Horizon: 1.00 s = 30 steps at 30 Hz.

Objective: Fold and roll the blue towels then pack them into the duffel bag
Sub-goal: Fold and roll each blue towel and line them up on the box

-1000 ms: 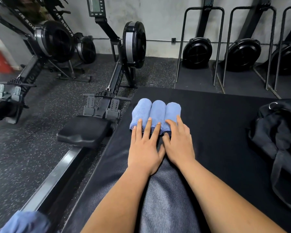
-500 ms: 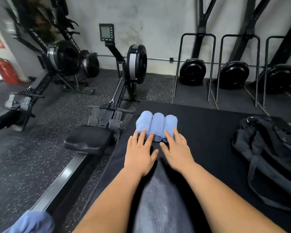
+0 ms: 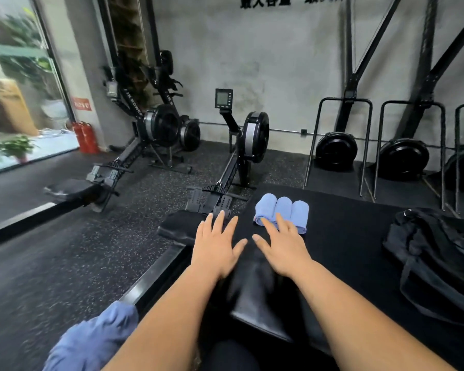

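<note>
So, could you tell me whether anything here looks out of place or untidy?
One thing: a blue towel lies crumpled and unrolled at the lower left, well apart from the three rolled towels lined up neatly on the black mat. Nothing else stands out.

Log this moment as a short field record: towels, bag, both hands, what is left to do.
rolled towels: three blue rolls side by side on the black mat
loose towel: blue, bunched at lower left of view, not rolled
duffel bag: black, on the mat at right, apart from the rolls
left hand: open, fingers spread, holds nothing
right hand: open, fingertips over the rolls' near ends
left to do: roll the loose towel, pack all
</note>
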Available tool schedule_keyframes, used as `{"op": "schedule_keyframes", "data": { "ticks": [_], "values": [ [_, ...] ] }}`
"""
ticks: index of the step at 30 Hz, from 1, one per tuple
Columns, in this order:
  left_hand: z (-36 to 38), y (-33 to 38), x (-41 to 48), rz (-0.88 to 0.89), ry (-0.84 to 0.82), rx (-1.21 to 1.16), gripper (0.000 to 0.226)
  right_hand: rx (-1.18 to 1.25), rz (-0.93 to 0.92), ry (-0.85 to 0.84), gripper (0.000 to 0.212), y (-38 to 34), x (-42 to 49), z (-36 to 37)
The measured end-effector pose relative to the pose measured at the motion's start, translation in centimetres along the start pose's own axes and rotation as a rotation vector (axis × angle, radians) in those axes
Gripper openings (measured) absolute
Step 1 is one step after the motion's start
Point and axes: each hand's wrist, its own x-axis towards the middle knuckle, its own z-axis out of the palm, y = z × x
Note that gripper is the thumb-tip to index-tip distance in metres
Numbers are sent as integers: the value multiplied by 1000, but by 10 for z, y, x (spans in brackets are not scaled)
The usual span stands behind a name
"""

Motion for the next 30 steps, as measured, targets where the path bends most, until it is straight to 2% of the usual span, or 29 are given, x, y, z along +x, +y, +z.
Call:
{"op": "schedule_keyframes", "data": {
  "ticks": [5,17,30],
  "values": [
    [-19,-35,-57,-85,11,-14,73,-6,-104,-5,73,-50,-31,2],
    [-24,-116,-169,-270,-46,-5,72,4,-271,-145,72,-144,-84,52],
    [39,-182,-277,-452,-210,-7,74,41,-405,-335,71,-211,-111,131]
  ]
}}
